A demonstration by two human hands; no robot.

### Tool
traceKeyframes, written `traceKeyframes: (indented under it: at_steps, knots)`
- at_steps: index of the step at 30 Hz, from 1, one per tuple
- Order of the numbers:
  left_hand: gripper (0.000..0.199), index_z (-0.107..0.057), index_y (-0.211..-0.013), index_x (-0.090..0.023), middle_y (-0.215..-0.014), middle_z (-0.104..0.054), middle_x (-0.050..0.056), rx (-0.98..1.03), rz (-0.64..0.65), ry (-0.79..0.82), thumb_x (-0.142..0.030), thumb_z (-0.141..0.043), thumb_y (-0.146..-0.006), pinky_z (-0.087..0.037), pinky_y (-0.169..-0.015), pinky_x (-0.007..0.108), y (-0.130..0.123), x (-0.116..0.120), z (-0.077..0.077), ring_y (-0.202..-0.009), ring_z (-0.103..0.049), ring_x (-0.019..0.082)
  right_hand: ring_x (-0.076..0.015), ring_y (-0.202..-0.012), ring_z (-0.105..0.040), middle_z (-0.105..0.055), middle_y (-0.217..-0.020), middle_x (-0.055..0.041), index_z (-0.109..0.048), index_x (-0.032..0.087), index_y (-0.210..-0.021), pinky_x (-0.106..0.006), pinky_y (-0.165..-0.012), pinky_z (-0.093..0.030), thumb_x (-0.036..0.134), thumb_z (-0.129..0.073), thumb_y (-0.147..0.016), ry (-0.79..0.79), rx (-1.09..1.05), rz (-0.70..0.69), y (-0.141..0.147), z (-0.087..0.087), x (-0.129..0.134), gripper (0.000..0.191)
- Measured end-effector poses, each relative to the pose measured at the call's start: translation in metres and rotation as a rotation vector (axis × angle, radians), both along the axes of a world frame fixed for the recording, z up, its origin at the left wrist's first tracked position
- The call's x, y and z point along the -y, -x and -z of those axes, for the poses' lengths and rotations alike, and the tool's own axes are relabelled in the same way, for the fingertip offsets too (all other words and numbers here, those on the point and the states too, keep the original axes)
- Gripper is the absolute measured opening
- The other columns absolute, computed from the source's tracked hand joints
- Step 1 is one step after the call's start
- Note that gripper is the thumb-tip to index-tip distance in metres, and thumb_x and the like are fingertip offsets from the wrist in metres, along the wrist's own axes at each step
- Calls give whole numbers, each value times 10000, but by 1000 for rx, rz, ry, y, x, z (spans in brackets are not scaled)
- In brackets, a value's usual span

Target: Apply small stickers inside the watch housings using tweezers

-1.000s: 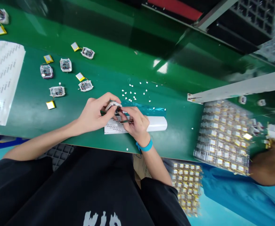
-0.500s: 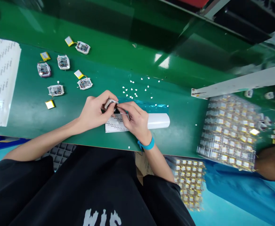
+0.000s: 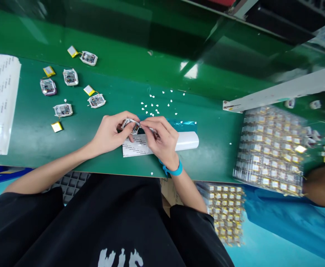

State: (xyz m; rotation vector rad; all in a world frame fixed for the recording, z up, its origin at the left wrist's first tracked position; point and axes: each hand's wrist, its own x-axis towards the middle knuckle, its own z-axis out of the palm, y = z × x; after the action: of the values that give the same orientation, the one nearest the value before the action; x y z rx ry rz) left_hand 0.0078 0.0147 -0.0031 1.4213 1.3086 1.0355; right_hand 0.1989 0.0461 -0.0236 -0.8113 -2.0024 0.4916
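Observation:
My left hand [image 3: 111,131] is closed around a small white device housing [image 3: 131,126], its open side with a circuit board turned up. At the right edge of that housing, the fingertips of my right hand [image 3: 162,137] are pinched together. A thin silvery tool [image 3: 153,130] shows under the right fingers; its kind is hard to make out. Beneath both hands lies a white printed backing sheet [image 3: 187,141]. A strip of blue film [image 3: 189,127] is just behind it. Small white stickers [image 3: 151,105] are scattered beyond my hands.
Several open housings [image 3: 70,77] lie to the left, most with yellow-edged battery cells [image 3: 89,90] on wires. A large printed sheet [image 3: 1,104] is at far left. Stacked clear trays [image 3: 271,148] stand at right below a white post [image 3: 285,89]. A co-worker's arm [image 3: 322,185] is beside them.
The housing in my left hand has tilted so its circuit board faces up more. My right fingertips have shifted slightly to its right edge. The whole view has shifted a little.

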Motion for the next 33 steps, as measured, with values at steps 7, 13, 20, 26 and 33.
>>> traceKeyframes:
  at_steps: [7, 13, 20, 26, 33]
  knots:
    - [122, -677, -1010, -198, -858, -771, 13, 130, 31, 99, -285, -622, -945, -565, -467, 252, 0, -2, -2, -558, -775, 192, -132, -901, -778, -806, -1080, -15, -727, 239, -1186, -253, -710, -648, 22, -519, -943, -144, 134, 47, -5, 10, 1, 386]
    - [127, -687, -1005, -198, -914, -775, 27, 119, 6, 86, -297, -634, -945, -590, -495, 246, -1, 0, 0, -586, -778, 178, -130, -845, -792, -836, -1041, -8, -738, 225, -1166, -240, -670, -635, 93, -542, -969, -166, 182, 83, -4, 11, -1, 308]
    - [139, -698, -1009, -182, -847, -768, 16, 67, 2, 14, -287, -618, -963, -592, -502, 214, -2, 2, 3, -591, -783, 170, -113, -751, -778, -842, -968, -19, -756, 184, -1076, -211, -635, -626, 169, -701, -969, -111, 86, 53, -3, 3, -2, 121]
    - [152, -707, -1017, -164, -761, -765, -2, -17, 3, -68, -255, -593, -973, -589, -520, 184, -2, 2, 3, -600, -788, 159, -110, -733, -771, -843, -947, -7, -760, 193, -1072, -217, -647, -623, 134, -643, -975, -77, 112, 25, -5, 6, -3, 162]
    - [169, -719, -1034, -162, -734, -772, -16, -99, -6, -118, -222, -573, -976, -546, -490, 161, -1, 3, 4, -608, -792, 149, -140, -789, -791, -850, -992, -36, -763, 186, -1096, -256, -710, -654, 139, -642, -970, -7, 67, 115, -6, 4, -4, 180]
